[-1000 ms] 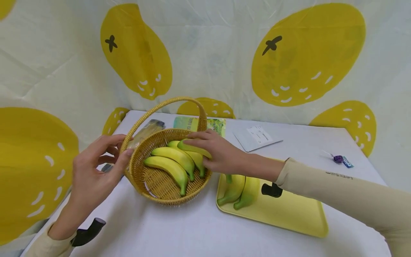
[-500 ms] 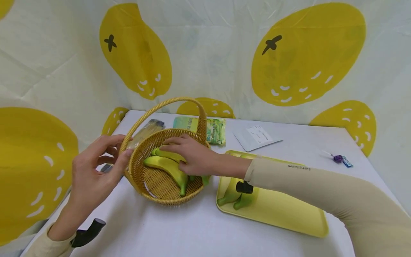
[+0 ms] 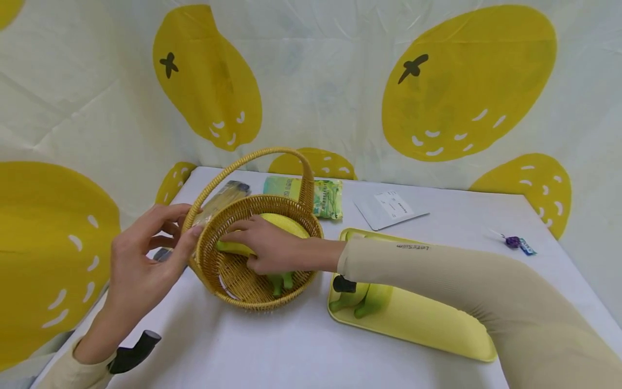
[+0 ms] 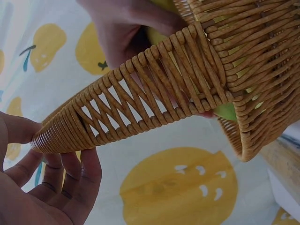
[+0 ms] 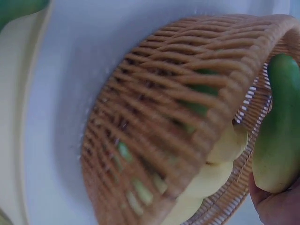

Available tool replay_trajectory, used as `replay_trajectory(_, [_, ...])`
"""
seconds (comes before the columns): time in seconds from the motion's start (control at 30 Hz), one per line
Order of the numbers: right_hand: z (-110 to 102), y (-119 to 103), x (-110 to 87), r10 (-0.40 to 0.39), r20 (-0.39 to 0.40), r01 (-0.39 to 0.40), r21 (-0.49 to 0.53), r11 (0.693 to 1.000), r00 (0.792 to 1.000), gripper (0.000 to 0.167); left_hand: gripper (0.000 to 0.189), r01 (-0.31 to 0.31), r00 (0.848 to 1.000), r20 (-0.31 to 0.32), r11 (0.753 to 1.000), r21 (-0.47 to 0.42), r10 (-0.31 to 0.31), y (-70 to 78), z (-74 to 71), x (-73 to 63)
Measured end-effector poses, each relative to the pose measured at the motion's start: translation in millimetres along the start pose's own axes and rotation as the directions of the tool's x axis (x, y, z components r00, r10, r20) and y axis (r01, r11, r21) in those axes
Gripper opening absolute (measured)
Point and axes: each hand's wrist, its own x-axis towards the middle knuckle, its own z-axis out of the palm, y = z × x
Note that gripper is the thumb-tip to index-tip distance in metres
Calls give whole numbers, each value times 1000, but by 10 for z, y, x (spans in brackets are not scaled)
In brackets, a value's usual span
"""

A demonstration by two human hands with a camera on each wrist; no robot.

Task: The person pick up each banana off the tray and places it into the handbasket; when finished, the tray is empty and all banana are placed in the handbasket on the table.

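My left hand (image 3: 146,259) pinches the arched handle (image 4: 112,108) of a tan wicker basket (image 3: 262,306), which sits on the white-covered table. My right hand (image 3: 272,246) is inside the basket, its fingers and thumb around a banana (image 5: 281,126) with a green end. In the head view that banana's tip (image 3: 230,248) shows by the fingers, the rest of it covered by the hand. Other bananas (image 5: 215,180) lie in the basket beneath and behind; one yellow side (image 3: 289,223) shows past the hand. Several are partly hidden.
Right of the basket, a yellow tray (image 3: 427,324) bears bananas (image 3: 374,301) under the right sleeve. Behind stand a green-yellow packet (image 3: 328,197), a clear packet (image 3: 225,197) and a grey labelled pouch (image 3: 391,209). A purple lollipop (image 3: 512,242) lies far right.
My right hand has moved left and down from the basket's right rim to inside it, carrying a banana toward the left side. The left hand stays on the handle.
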Motion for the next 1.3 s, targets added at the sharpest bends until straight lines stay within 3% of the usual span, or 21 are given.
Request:
replay_trajectory(0.4, [231, -98, 126, 26, 35, -26, 3, 1000, 999, 67, 34, 15, 1000, 13, 1000, 15, -15, -19, -13, -4])
replay_trajectory(0.7, [207, -103, 100, 44, 21, -45, 12, 999, 999, 64, 34, 17, 1000, 11, 1000, 13, -18, -19, -11, 1])
replay_trajectory(0.9, [76, -92, -45, 53, -26, -51, 79, 996, 998, 61, 33, 17, 1000, 18, 1000, 11, -17, -14, -15, 4])
replay_trajectory(1.3, [-133, 8, -550, 43, -154, -20, 146, 989, 987, 56, 36, 3, 1000, -3, 1000, -2, -3, -1, 1, -9])
